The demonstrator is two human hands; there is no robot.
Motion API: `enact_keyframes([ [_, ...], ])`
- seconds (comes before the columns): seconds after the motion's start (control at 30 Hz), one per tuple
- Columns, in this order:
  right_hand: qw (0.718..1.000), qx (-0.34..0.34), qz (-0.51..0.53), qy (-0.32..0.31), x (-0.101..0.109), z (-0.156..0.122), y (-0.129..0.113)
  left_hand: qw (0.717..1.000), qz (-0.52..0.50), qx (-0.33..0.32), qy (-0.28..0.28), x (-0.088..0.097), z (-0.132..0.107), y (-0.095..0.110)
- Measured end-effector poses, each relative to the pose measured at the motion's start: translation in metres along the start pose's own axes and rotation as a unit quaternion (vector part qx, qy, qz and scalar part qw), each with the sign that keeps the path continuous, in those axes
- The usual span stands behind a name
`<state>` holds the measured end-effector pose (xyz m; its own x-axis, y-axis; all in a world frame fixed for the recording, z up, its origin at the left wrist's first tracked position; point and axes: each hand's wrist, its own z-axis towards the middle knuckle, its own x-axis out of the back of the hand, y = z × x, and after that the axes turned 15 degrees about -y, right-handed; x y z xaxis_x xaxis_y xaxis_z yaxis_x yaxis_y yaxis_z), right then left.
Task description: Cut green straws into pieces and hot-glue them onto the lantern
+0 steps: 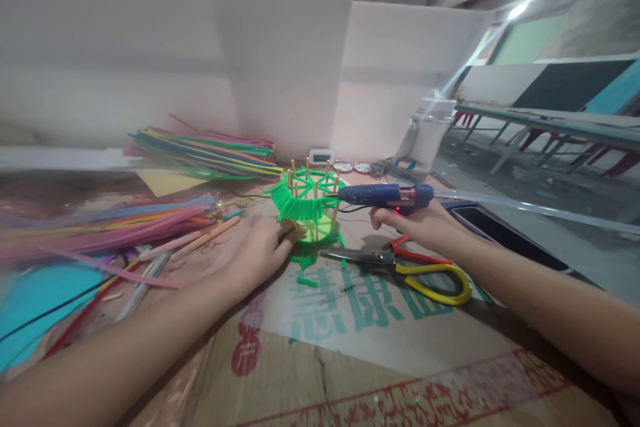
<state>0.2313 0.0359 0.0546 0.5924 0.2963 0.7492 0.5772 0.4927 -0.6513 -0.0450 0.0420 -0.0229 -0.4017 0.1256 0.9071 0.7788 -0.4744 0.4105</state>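
A round craft piece (300,208) stands in the middle, made of bright green pipe cleaners set around upright wooden sticks on a yellow-green base. My left hand (265,243) has its fingers closed at the lower left edge of this piece. In my right hand (417,221) is a blue hot glue gun (380,195), its nozzle at the right side of the green ring. A small red light glows on the gun, and a long clear glue stick (525,205) runs out of its back. Short green pipe cleaner pieces (307,282) lie before the craft piece.
Scissors (430,273) with red and yellow handles lie below the glue gun. Coloured pipe cleaner bundles (210,152) fill the left. At the back are a small digital display (321,157) and a clear bottle (425,137). A dark flat device (510,233) rests beyond my right forearm.
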Motion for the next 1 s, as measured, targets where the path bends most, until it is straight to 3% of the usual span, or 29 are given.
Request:
enact_keyframes([
  [0.3,0.997,0.005,-0.072,0.032,-0.005,0.002,0.016,1.000,0.006,-0.003,0.009,-0.001,-0.001,-0.003],
  [0.73,0.995,0.066,-0.069,0.029,-0.003,0.003,-0.004,1.000,0.000,-0.006,0.003,0.001,0.000,0.000],
  [1.0,0.994,0.046,-0.080,0.052,-0.004,0.002,-0.001,1.000,-0.004,-0.008,0.008,0.000,-0.002,-0.001],
])
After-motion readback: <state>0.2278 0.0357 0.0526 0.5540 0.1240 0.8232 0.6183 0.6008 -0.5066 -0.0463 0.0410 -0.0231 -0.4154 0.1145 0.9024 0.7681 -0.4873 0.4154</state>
